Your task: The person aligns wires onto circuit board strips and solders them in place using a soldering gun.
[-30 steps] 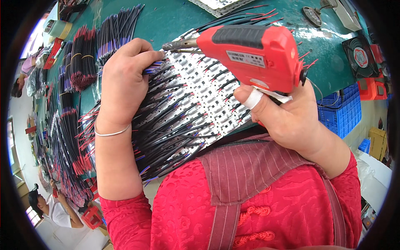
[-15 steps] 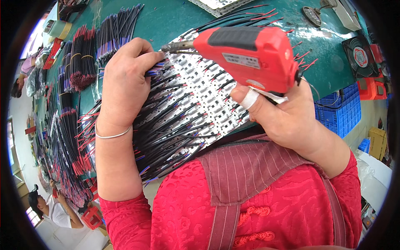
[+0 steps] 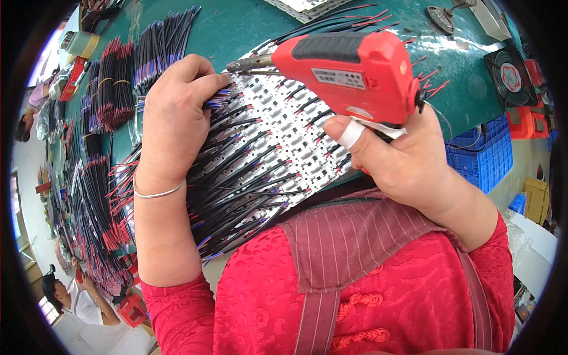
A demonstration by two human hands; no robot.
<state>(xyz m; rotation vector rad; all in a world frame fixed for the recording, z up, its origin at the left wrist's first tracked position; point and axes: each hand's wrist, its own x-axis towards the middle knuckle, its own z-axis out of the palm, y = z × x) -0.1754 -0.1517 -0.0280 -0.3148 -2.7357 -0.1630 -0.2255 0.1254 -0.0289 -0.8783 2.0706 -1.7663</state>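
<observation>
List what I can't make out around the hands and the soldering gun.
- Head view: most fingers of the right hand, behind the red soldering gun.
- Head view: the underside of the left hand, hidden by its own back.
- Head view: whether the metal tip touches a joint; too small.
- Head view: the far end of the white board stack, cut off by the upper edge.

Red top (image 3: 254, 296), striped maroon apron (image 3: 361, 242), silver bangle (image 3: 157, 195), white thumb tape (image 3: 352, 134)
</observation>
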